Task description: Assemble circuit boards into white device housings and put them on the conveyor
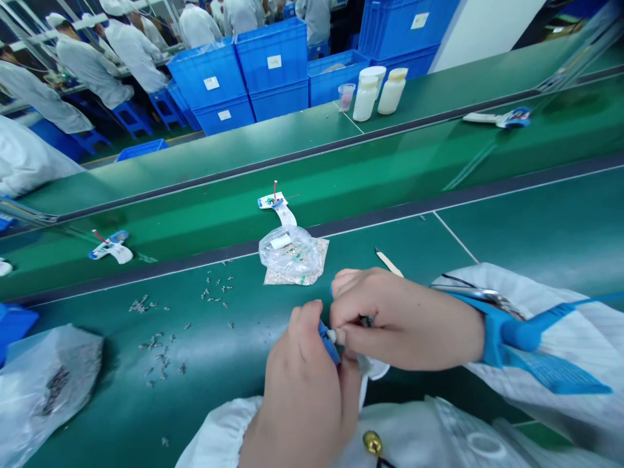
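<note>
Closest to us, a gold bell (372, 442) hangs in front of the white coat. The left hand (307, 370) has its fingers wrapped around a blue and white part (329, 343), which is in front of the person, over the green table (229, 396). The right hand (375, 312) pinches a small white bit (333, 335) at the blue end, but the fingers hide some of it. A blue strap (517, 335) goes around the right wrist.

To the left on the table lies a see-through bag (58, 383) with little dark things in it. Lots of tiny metal bits (160, 357) are scattered near it. Past the hands there is a bag of small pale pieces (292, 257), and a thin stick (389, 261) with a dark tip lies to its right.

Behind that is a bright green strip with more blue and white parts (277, 203) lying on it, well apart. On the far ledge stand white bottles (365, 97) and a little clear cup (346, 96). Way back are big blue boxes (273, 62) and people in white coats (129, 49)
</note>
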